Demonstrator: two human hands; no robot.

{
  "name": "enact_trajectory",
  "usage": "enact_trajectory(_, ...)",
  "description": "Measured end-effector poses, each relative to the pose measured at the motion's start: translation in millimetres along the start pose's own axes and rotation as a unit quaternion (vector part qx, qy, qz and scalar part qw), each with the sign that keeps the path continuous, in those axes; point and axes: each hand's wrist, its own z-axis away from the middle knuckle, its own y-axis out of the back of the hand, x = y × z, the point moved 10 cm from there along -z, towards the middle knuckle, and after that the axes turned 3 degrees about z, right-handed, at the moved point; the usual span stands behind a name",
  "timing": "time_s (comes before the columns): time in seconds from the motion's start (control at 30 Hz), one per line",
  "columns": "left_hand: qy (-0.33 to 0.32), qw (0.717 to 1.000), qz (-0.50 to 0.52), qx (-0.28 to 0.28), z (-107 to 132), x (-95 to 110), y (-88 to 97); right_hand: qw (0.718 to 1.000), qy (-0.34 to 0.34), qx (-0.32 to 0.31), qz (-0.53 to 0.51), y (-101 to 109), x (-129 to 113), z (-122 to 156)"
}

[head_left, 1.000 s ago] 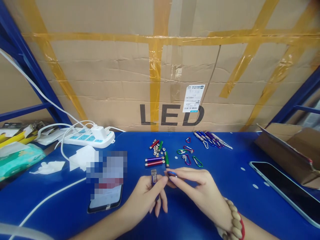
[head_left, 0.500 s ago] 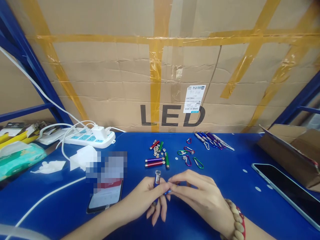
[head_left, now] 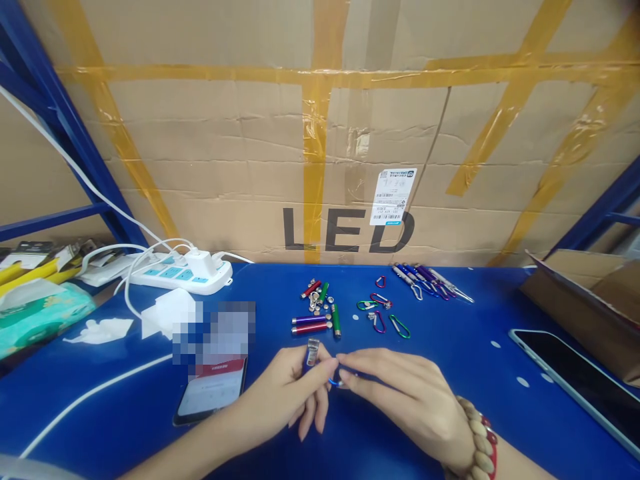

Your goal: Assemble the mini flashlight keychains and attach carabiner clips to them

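Observation:
My left hand (head_left: 295,390) is closed round a small blue flashlight tube with a silver end (head_left: 311,352), held upright between thumb and fingers. My right hand (head_left: 400,397) pinches a blue carabiner clip (head_left: 336,380) right beside that tube, fingertips of both hands touching. Just beyond the hands lie loose purple, red and green flashlight tubes (head_left: 315,323) with small silver parts. To their right lie several coloured carabiners (head_left: 380,313).
A phone (head_left: 213,393) lies left of my hands, another phone (head_left: 580,383) at the right edge. A row of finished keychain lights (head_left: 430,279) sits at the back. A white power strip (head_left: 180,275), tissues and an open cardboard box (head_left: 590,300) flank the blue table.
My right hand has brought the blue carabiner down and left against the tube in my left hand. The view has shifted slightly.

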Motion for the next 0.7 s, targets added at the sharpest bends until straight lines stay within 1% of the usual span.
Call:
enact_trajectory(0.07, -0.025, 0.999, -0.042, 0.02, 1.8, 6.8, 5.3, 1.0, 0.004, -0.002, -0.005, -1.4, 0.8, 0.9)
enact_trajectory(0.13, -0.053, 0.993, -0.097, 0.041, 4.3, 16.0, 10.7, 1.0, 0.008, -0.008, 0.012, -4.4, 0.7, 1.1)
enact_trajectory(0.23, -0.073, 0.983, -0.158, 0.061, 7.1, 25.6, 15.6, 0.997, 0.008, -0.044, 0.069, -15.3, 0.6, 0.2)
enact_trajectory(0.3, -0.072, 0.98, -0.177, 0.06, 7.4, 26.8, 16.1, 0.992, 0.015, -0.072, 0.104, -23.6, 0.0, -0.1)
enact_trajectory(0.4, -0.064, 0.977, -0.197, 0.051, 6.4, 23.7, 15.3, 0.987, 0.029, -0.092, 0.125, -30.7, -1.6, 0.0)
enact_trajectory(0.47, -0.06, 0.975, -0.21, 0.045, 6.1, 20.7, 14.0, 0.988, 0.032, -0.102, 0.114, -33.5, -2.6, 0.4)
enact_trajectory(0.53, -0.058, 0.972, -0.225, 0.04, 6.5, 18.8, 12.5, 0.989, 0.021, -0.115, 0.089, -36.2, -1.8, 1.1)
enact_trajectory(0.6, -0.064, 0.967, -0.243, 0.037, 7.4, 19.2, 10.9, 0.99, -0.005, -0.126, 0.061, -38.7, 1.3, 2.0)
enact_trajectory(0.7, -0.078, 0.961, -0.264, 0.034, 8.4, 21.7, 9.3, 0.991, -0.046, -0.123, 0.03, -39.8, 6.6, 3.4)
